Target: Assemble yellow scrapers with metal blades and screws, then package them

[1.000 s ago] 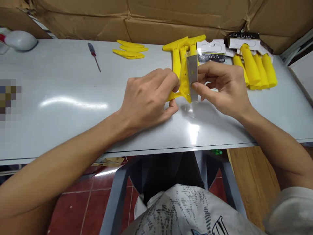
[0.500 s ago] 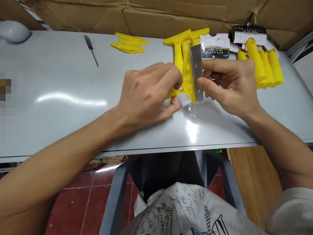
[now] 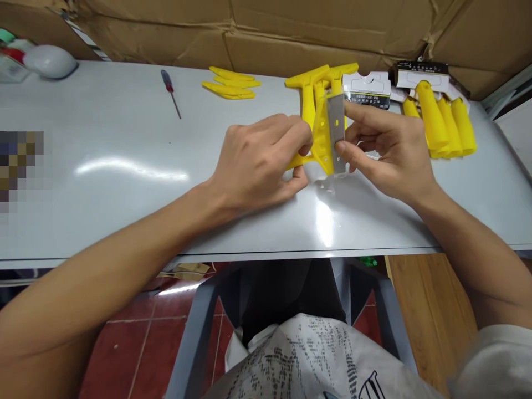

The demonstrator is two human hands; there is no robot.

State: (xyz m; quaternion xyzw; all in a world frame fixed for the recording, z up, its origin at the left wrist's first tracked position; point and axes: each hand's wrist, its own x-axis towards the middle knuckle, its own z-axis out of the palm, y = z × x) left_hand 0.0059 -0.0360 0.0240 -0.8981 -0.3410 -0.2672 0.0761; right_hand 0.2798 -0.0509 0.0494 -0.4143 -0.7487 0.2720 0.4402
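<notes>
My left hand (image 3: 266,158) is closed around the handle of a yellow scraper (image 3: 321,145), whose wide head points to the right. Between thumb and fingers, my right hand (image 3: 384,147) pinches a flat grey metal blade (image 3: 337,130) with small holes in it. The blade stands along the edge of the scraper head; whether it is seated there I cannot tell. Clear plastic shows at the blade's lower end. Just behind the held scraper lie more yellow scrapers (image 3: 307,91).
Thin yellow strips (image 3: 233,83) and a screwdriver (image 3: 171,93) lie further left on the white table (image 3: 124,210). To the right are white-and-black packaging cards (image 3: 366,88) and several yellow handles (image 3: 443,124). A cardboard sheet (image 3: 311,33) stands along the back.
The view has shifted slightly left, so things on the table appear further right and lower. The blade and scraper stay together in my hands, with almost the same pose.
</notes>
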